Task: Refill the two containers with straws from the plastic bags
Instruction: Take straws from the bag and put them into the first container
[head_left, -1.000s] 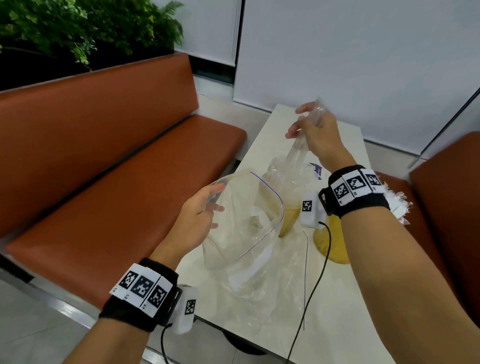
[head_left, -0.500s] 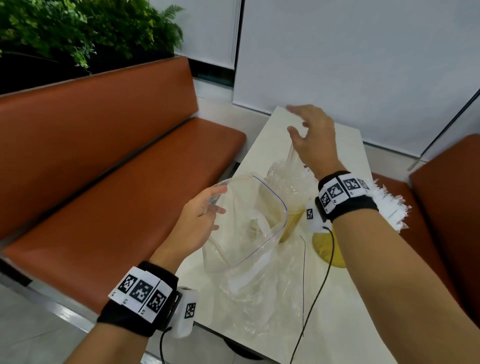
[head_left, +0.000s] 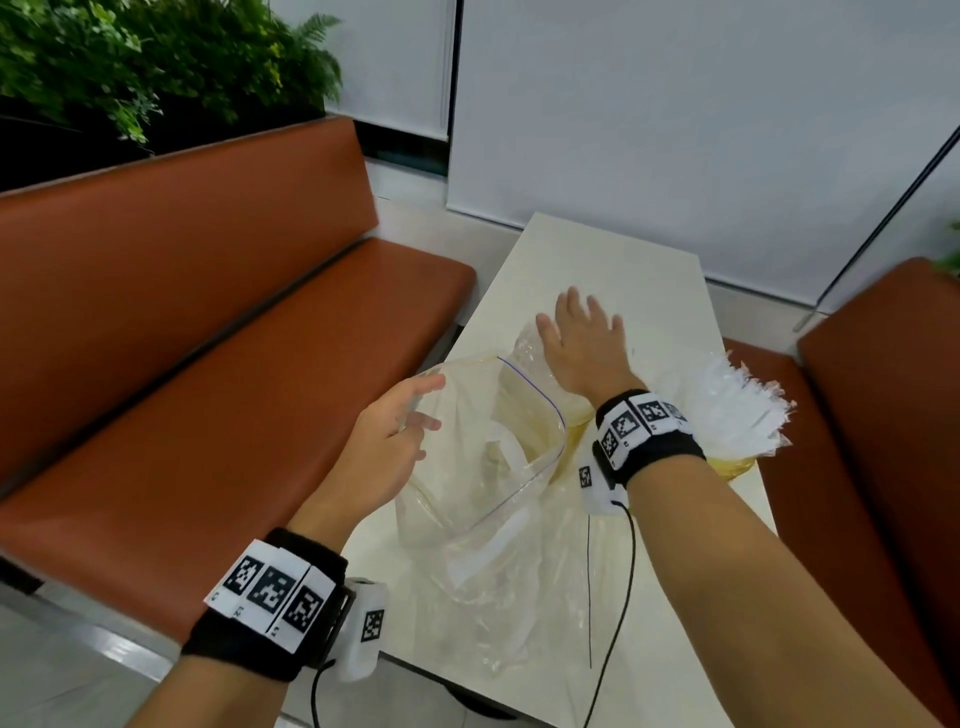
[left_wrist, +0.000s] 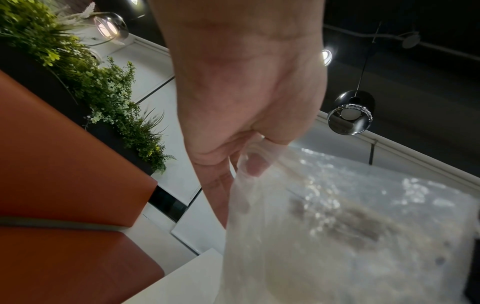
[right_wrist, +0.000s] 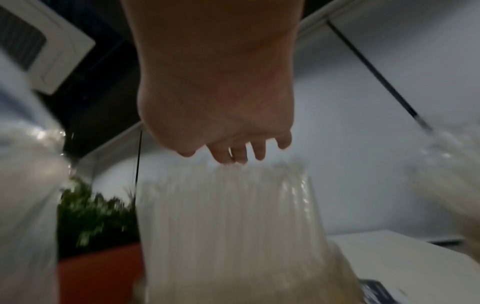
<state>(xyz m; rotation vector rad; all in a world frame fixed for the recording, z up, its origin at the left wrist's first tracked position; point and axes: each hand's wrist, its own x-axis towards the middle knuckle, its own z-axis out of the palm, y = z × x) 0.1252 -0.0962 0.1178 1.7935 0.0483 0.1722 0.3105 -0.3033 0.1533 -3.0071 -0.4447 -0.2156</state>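
My left hand (head_left: 395, 441) pinches the rim of a clear zip bag (head_left: 483, 483) and holds its mouth wide above the table; in the left wrist view the thumb (left_wrist: 255, 164) presses on the bag film (left_wrist: 337, 226). My right hand (head_left: 584, 343) lies flat, fingers spread, on top of a bundle of clear wrapped straws (right_wrist: 228, 216) standing in the left yellow container (head_left: 569, 431). A second yellow container (head_left: 732, 462) to the right holds white-wrapped straws (head_left: 737, 405) that fan out. The left container is mostly hidden behind the bag and my wrist.
The pale table (head_left: 613, 260) is narrow, with orange bench seats on the left (head_left: 208, 389) and right (head_left: 883, 415). Crumpled clear plastic (head_left: 493, 613) lies on the near part of the table. A black cable (head_left: 623, 597) hangs from my right wrist. Plants (head_left: 130, 62) stand behind the left bench.
My right hand let go of the straws it held raised and came down, fingers spread, flat onto the bundle in the left container. My left hand kept the bag open.
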